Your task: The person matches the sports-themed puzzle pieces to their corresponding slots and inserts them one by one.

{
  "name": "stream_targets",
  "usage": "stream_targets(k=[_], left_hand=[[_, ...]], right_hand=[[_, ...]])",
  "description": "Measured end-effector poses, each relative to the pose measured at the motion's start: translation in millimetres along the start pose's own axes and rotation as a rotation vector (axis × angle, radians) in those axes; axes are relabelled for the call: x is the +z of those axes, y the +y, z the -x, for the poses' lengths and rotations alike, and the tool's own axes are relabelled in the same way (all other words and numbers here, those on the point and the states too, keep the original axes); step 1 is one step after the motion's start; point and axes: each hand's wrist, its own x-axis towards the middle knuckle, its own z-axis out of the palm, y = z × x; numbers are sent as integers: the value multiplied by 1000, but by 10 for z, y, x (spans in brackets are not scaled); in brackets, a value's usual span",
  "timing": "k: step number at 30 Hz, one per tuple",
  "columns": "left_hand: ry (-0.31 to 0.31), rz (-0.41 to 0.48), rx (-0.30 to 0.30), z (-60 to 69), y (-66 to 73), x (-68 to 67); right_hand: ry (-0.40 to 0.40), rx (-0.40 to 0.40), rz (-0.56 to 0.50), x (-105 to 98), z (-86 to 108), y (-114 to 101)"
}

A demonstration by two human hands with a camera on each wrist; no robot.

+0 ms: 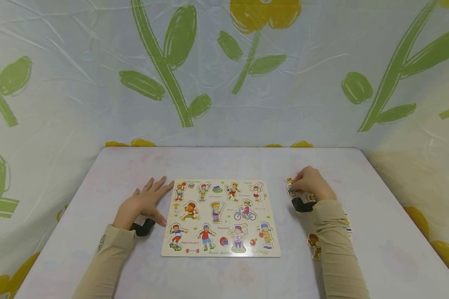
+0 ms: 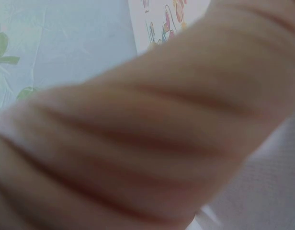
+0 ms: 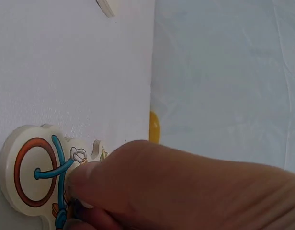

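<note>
A flat puzzle board (image 1: 225,248) with printed sports figures lies at the middle of the table. My left hand (image 1: 144,204) rests with spread fingers at the board's left edge. To the right of the board, my right hand (image 1: 314,185) pinches the bicycle piece (image 1: 292,192). In the right wrist view, the thumb of my right hand (image 3: 138,187) lies over the bicycle piece (image 3: 35,172), whose wheel and blue frame show. The left wrist view is mostly filled by my left hand (image 2: 152,129), blurred, with a corner of the board (image 2: 145,33) behind it.
A loose figure piece (image 1: 314,246) lies by my right sleeve, and more pieces (image 1: 348,224) show partly from behind that sleeve. Another piece (image 1: 311,197) is partly hidden under my right hand. Flower-patterned cloth (image 1: 265,104) surrounds the table (image 1: 224,162).
</note>
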Motion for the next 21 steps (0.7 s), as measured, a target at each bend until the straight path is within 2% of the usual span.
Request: stream_targets(k=[4, 11, 18, 21], left_hand=[[1, -3, 2, 0, -6, -1], [-1, -2, 1, 7, -4, -9], [-6, 3, 1, 8, 2, -15], [-3, 2, 1, 7, 3, -12]], right_hand=[[1, 8, -5, 10, -8, 0], [7, -37, -10, 12, 20, -17], [5, -18, -1, 2, 17, -60], [10, -45, 2, -2, 30, -100]])
